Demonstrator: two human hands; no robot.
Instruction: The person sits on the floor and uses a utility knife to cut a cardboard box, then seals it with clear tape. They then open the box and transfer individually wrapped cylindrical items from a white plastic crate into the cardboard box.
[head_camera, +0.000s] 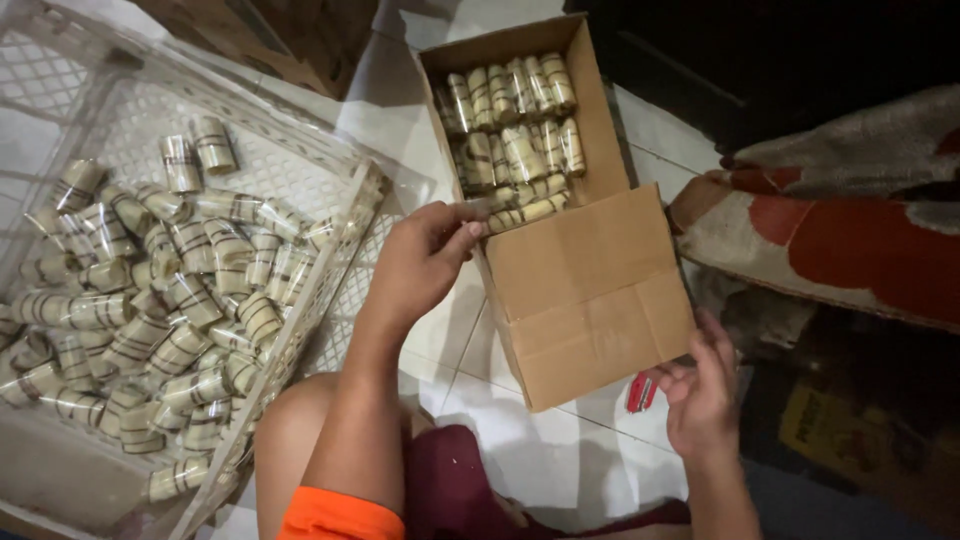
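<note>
A brown cardboard box (590, 290) lies tilted on the tiled floor, its upper half packed with several striped cream rolls in clear wrappers (515, 135). My left hand (420, 262) holds one wrapped roll (525, 212) by its end at the lower edge of the packed rows. My right hand (700, 385) rests at the box's lower right corner, fingers loosely curled against the flap, holding nothing I can see. A white plastic crate (330, 270) on the left holds a heap of the same wrapped rolls (160, 300).
A small red object (640, 392) lies on the floor by my right hand. A patterned red and cream cloth (840, 230) lies at the right. My bent knee (290, 440) is at the bottom, between crate and box.
</note>
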